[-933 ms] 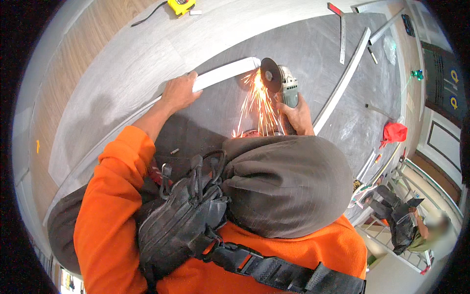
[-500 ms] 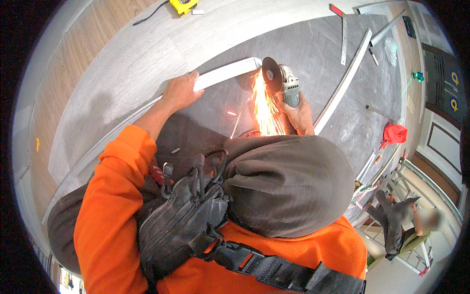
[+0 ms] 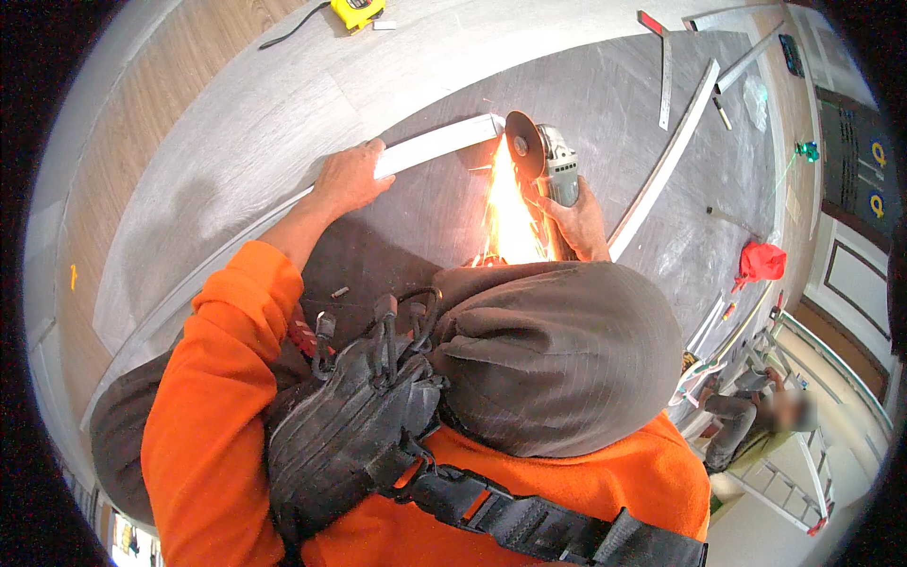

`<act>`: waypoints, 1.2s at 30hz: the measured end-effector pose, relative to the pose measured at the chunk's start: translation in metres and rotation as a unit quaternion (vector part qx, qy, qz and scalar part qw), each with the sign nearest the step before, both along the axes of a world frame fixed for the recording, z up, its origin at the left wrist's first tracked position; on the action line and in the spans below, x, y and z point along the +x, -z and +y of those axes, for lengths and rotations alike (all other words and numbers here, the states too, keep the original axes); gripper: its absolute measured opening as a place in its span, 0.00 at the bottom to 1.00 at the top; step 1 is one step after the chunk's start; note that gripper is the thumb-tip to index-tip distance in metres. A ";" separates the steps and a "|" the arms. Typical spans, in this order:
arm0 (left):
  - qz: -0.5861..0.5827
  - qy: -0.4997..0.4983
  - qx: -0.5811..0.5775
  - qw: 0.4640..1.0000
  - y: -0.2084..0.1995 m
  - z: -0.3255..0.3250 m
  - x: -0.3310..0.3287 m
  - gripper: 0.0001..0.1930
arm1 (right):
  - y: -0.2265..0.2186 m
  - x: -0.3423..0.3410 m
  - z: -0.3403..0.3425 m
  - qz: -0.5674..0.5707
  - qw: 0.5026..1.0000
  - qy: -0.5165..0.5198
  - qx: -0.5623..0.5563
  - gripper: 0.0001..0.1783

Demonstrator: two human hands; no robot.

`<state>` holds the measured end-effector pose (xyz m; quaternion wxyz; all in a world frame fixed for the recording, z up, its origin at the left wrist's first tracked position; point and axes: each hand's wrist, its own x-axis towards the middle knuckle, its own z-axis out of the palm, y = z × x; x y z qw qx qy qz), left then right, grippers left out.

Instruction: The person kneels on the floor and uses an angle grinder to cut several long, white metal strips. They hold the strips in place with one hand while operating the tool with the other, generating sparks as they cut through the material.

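Note:
My left hand (image 3: 350, 177) is closed over a long white metal profile (image 3: 439, 142), pressing it near the floor. The profile's far end meets the spinning disc (image 3: 524, 144) of an angle grinder (image 3: 559, 161). My right hand (image 3: 581, 225) grips the grinder's grey body; part of that hand is hidden behind my knee. A bright stream of sparks (image 3: 513, 222) shoots from the contact point back toward my knee (image 3: 557, 350). My left forearm in an orange sleeve (image 3: 222, 350) reaches forward along the profile.
Another white profile (image 3: 666, 156) lies to the right, near a red-handled try square (image 3: 664, 80). A yellow tape measure (image 3: 357, 13) rests at the far left. On the right are a red bag (image 3: 761, 263), a green laser level (image 3: 807, 150), and a person (image 3: 742, 416) beside a ladder (image 3: 784, 487).
The spark stream has grown denser and brighter. Both my hands, the grinder and the profile stay nearly in place. The person at the right has shifted posture by the ladder.

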<state>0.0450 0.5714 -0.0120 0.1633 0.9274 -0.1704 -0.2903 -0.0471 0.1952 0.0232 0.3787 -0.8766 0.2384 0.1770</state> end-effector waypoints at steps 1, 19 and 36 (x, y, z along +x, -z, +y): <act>0.005 0.000 0.008 1.000 0.001 0.000 0.000 0.25 | -0.002 0.001 0.001 -0.001 1.000 -0.002 -0.001 0.46; -0.004 0.008 -0.008 1.000 0.009 0.003 0.000 0.23 | 0.003 0.004 -0.008 0.020 0.999 -0.027 -0.013 0.48; 0.009 -0.003 -0.006 1.000 0.002 0.000 -0.003 0.26 | 0.000 0.009 -0.004 0.005 0.998 -0.055 -0.044 0.46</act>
